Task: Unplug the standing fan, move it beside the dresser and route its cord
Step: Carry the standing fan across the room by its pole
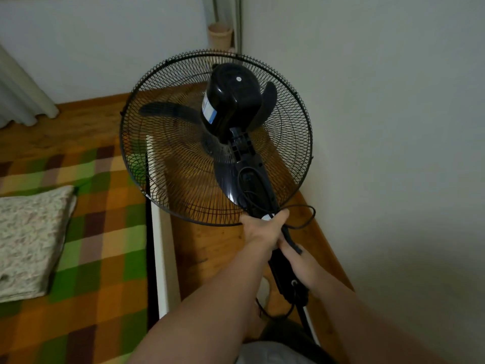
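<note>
The black standing fan (217, 137) leans away from me in the narrow gap between the bed and the right wall, its round wire cage facing the far corner. My left hand (262, 228) grips the fan's neck just below the cage. My right hand (301, 264) holds the pole a little lower, fingers wrapped round it above the control box (288, 282). The black cord (305, 218) loops out to the right of my left hand, and more of it hangs down along the pole. The plug and the dresser are out of view.
A bed with a green and orange checked blanket (105, 232) and a pale pillow (31, 237) fills the left. Its white frame (160, 245) borders the wooden floor strip (215, 248). A white wall (393, 127) stands close on the right. Curtains (21, 101) hang far left.
</note>
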The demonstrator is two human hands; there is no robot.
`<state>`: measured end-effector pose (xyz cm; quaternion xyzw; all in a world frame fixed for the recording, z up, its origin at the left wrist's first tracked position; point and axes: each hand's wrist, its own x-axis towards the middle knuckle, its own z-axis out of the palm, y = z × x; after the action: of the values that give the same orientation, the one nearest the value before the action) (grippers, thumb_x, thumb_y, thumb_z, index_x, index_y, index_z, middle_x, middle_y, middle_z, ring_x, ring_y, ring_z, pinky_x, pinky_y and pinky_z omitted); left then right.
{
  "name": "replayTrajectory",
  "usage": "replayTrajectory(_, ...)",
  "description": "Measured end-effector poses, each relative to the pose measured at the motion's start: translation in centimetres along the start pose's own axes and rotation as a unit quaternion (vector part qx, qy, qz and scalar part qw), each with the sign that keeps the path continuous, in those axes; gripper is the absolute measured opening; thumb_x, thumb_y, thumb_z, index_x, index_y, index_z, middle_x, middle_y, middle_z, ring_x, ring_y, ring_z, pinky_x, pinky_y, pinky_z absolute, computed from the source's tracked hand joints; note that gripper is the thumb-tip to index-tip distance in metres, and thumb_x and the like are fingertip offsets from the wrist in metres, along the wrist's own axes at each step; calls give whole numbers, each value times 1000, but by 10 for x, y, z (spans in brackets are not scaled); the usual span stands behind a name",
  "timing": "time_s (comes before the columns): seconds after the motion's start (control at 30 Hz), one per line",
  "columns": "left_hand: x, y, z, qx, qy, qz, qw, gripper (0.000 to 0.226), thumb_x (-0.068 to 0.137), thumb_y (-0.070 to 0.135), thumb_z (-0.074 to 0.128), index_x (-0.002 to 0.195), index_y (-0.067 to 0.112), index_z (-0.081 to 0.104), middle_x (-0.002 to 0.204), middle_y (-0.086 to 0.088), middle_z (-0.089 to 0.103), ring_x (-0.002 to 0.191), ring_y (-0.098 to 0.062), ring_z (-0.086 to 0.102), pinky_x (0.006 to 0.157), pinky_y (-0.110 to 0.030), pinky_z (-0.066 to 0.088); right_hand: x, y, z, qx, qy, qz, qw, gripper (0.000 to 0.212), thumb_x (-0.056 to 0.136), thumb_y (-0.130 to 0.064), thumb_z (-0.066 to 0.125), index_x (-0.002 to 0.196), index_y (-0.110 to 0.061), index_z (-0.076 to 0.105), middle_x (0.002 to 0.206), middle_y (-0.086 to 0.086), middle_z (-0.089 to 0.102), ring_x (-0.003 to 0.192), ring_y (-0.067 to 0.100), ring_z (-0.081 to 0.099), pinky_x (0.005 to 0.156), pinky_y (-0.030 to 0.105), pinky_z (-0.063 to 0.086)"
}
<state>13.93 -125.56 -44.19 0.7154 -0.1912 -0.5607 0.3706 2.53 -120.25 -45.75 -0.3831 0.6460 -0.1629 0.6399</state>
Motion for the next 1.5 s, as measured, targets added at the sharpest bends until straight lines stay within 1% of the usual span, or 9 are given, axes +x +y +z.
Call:
replayTrajectory(0.13,38,39,17,11,2,-11,1000,82,61,48,88,113,19,31,98,1,51,92,-22,54,78,-33,47,43,-36,-21,-31,-11,-3,999,93,68,-94,46,135,-30,58,127,2,67,112,23,64,99,42,51)
replayTrajectory(0.33,84,79,23,0,-7,-19,1000,82,61,47,88,114,22,30,91,12,47,84,-14,51,75,-30,45,86,-81,-29,-45,-22,9,999,102,63,-97,45,143,-33,47,135,-8,59,119,16,58,103,41,47)
replayTrajectory(0.5,124,113,12,-11,-11,-30,999,79,62,48,87,111,21,31,91,11,47,73,-3,45,56,-23,39,123,-118,-16,-50,-9,25,998,110,62,-97,46,148,-28,42,133,-6,57,119,18,56,102,40,45)
replayTrajectory(0.67,171,153,-6,-5,-22,-27,999,76,65,46,86,111,22,30,89,12,43,82,-13,50,59,-23,40,167,-160,5,-13,-8,-7,1000,99,65,-88,51,143,-26,50,138,-2,59,109,9,59,91,31,49)
replayTrajectory(0.8,217,197,-32,2,-37,-29,999,74,68,44,85,109,21,28,90,9,44,78,-13,48,43,-18,37,212,-204,33,-9,19,5,1000,111,62,-91,54,147,-19,45,140,2,58,126,23,56,107,45,45)
replayTrajectory(0.93,267,247,-67,-1,-38,-23,999,75,69,47,85,109,21,26,93,8,43,74,-11,46,32,-16,35,255,-262,67,0,30,16,999,107,50,-91,57,131,-22,53,115,-6,66,103,16,64,89,37,52)
replayTrajectory(1.1,309,295,-97,-14,-26,-11,1000,75,66,49,86,108,22,29,90,10,44,71,-9,46,36,-16,34,295,-315,94,-4,51,6,999,124,48,-95,60,143,-16,47,133,8,62,118,30,61,98,45,52)
replayTrajectory(1.23,343,327,-119,-37,-18,-1,999,74,67,47,86,108,25,29,87,14,42,70,-5,44,24,-10,30,325,-356,114,-22,20,-19,999,121,52,-95,58,137,-10,53,122,13,64,92,26,63,72,34,49)
replayTrajectory(1.5,422,385,-132,-65,16,-4,998,79,65,47,86,120,22,34,93,10,47,81,-11,52,42,-16,36,403,-424,132,-47,-18,-49,998,115,57,-94,59,147,-22,45,139,3,59,125,25,58,106,49,47)
